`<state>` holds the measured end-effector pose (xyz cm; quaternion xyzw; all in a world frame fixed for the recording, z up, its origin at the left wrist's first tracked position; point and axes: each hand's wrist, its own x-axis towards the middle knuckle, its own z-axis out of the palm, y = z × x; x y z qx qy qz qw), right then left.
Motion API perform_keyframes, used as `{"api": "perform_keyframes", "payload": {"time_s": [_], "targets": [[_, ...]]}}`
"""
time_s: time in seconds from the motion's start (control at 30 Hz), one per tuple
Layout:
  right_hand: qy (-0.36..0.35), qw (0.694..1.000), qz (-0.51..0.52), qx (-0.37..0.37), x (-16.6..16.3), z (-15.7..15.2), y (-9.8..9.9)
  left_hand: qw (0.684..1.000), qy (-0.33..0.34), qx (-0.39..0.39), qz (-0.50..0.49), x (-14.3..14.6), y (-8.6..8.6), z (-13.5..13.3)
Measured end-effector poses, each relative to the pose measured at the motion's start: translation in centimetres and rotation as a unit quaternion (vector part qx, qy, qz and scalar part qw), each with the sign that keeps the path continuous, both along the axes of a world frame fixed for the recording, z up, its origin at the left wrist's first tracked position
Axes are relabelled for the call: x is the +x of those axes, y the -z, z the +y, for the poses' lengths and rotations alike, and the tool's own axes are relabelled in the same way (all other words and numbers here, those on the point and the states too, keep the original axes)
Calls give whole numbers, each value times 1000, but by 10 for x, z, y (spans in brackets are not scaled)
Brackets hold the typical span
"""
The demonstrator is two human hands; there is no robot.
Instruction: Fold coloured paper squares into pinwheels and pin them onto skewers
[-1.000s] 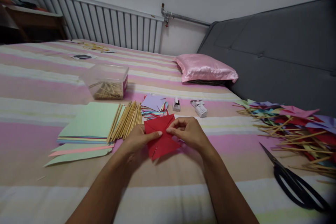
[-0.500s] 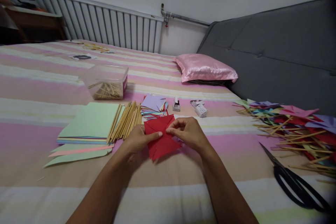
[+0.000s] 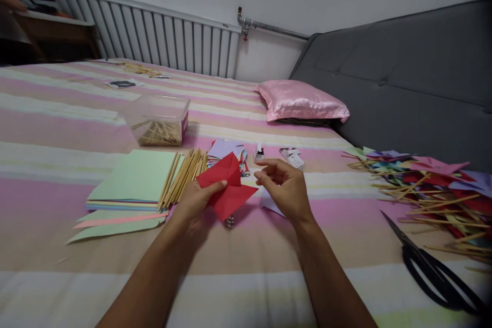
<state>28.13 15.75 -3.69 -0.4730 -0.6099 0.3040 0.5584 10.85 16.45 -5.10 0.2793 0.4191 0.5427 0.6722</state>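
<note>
A bed (image 3: 246,246) with a pink-striped sheet carries the work, with a radiator (image 3: 154,36) and a grey headboard (image 3: 403,77) behind it. The red paper (image 3: 226,189), folded with one flap raised, is lifted off the sheet. The left hand (image 3: 196,207) grasps it alone, thumb on top. Half a second ago both hands pinched it at the centre. Now the right hand (image 3: 284,189) has let go and hangs just right of the red paper, fingers loosely curled, with nothing visible in them. So the folds are held by one hand only. A small studded thing (image 3: 229,222), too small to tell, shows just below the red paper. Left of the red paper lie sticks (image 3: 184,177) and green sheets (image 3: 134,177). Well to its right lie scissors (image 3: 430,266) and a heap of pinwheels (image 3: 423,184).
</note>
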Motion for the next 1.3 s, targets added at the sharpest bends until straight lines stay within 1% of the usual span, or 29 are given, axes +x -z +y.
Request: {"api": "perform_keyframes", "payload": {"time_s": [0.03, 0.07, 0.13, 0.2, 0.23, 0.3, 0.43, 0.57, 0.73, 0.87, 1.0, 1.13, 1.3], "targets": [[-10, 1000, -10, 0, 0, -2, -1, 1000, -13, -1, -10, 0, 0, 1], [-36, 999, -21, -10, 0, -3, -2, 1000, -20, -2, -18, -1, 0, 3], [-120, 991, -45, -48, 0, -7, -2, 999, -30, -10, -29, -3, 3, 5], [-201, 973, -70, -87, -2, -9, -1, 999, -33, -21, -38, -5, 5, 8], [-225, 966, -79, -98, -4, -9, 0, 998, -31, -23, -44, -6, 6, 8], [-243, 961, -83, -105, -7, -9, 3, 998, -18, -17, -58, -6, 7, 9], [-215, 969, -61, -102, -12, -6, 11, 998, 1, -8, -66, -7, 8, 8], [-189, 976, -46, -97, -14, -4, 13, 998, 17, -2, -59, -5, 5, 7], [-154, 984, -6, -86, -20, -5, 9, 999, -2, 3, -38, -4, -1, 4], [-103, 988, 32, -112, -29, -5, 9, 999, -3, 23, -23, -2, -4, 2], [-55, 986, 68, -140, -35, -5, 13, 999, -25, 29, -13, -1, -2, 2], [-30, 987, 77, -141, -37, -5, 15, 999, -13, 41, -8, 0, 0, 2], [-8, 986, 77, -147, -38, -6, 14, 999, -14, 31, 3, 0, 1, 2]]}}
